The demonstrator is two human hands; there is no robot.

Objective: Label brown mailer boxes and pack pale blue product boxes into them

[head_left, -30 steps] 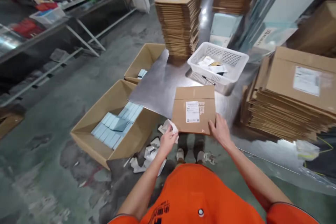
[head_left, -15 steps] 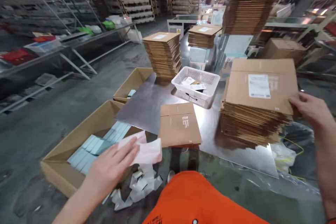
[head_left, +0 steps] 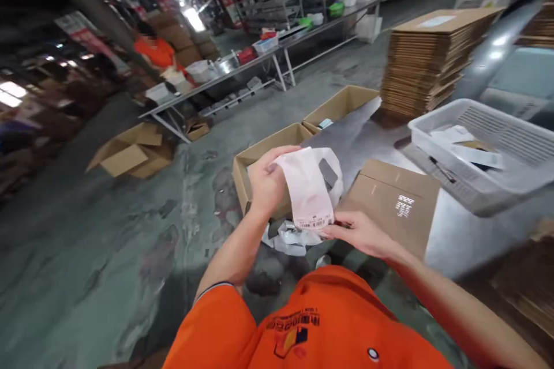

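Spanning right side of frame, shiny metal surface (head_left: 467,242) bears flat carton (head_left: 392,202), white basket (head_left: 519,176). Left hand (head_left: 266,181), right hand (head_left: 359,230) pinch white paper (head_left: 308,184), center. Orange-shirted person (head_left: 158,53) upper left, beyond greenish floor (head_left: 182,230).

No text legible: blurred print (head_left: 404,206) on carton (head_left: 381,202), code (head_left: 319,223) on paper (head_left: 305,184), lettering (head_left: 296,320) on shirt (head_left: 333,314).

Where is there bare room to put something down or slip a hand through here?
The metal table is bare between the flat carton and white basket, and left of that carton's far edge. Floor is open left of the nearer open box. It's crowded where the left hand and right hand hold white sheeting.
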